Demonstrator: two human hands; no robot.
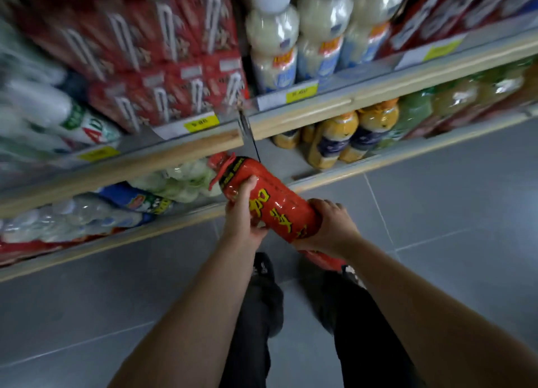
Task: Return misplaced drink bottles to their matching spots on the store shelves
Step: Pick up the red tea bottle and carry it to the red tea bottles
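A big red bottle with yellow lettering and a red cap lies tilted in both my hands, its cap pointing up-left toward the bottom shelf. My left hand grips its upper body near the neck. My right hand holds its base. Below my right hand a second red object peeks out, mostly hidden. The bottle hangs in front of the bottom shelf's edge, near a bare gap on that shelf.
The upper shelf holds red cartons and white milky bottles. The lower shelf holds orange juice bottles, green-yellow bottles, pale green bottles and clear ones. Grey floor tiles lie below; my legs stand close.
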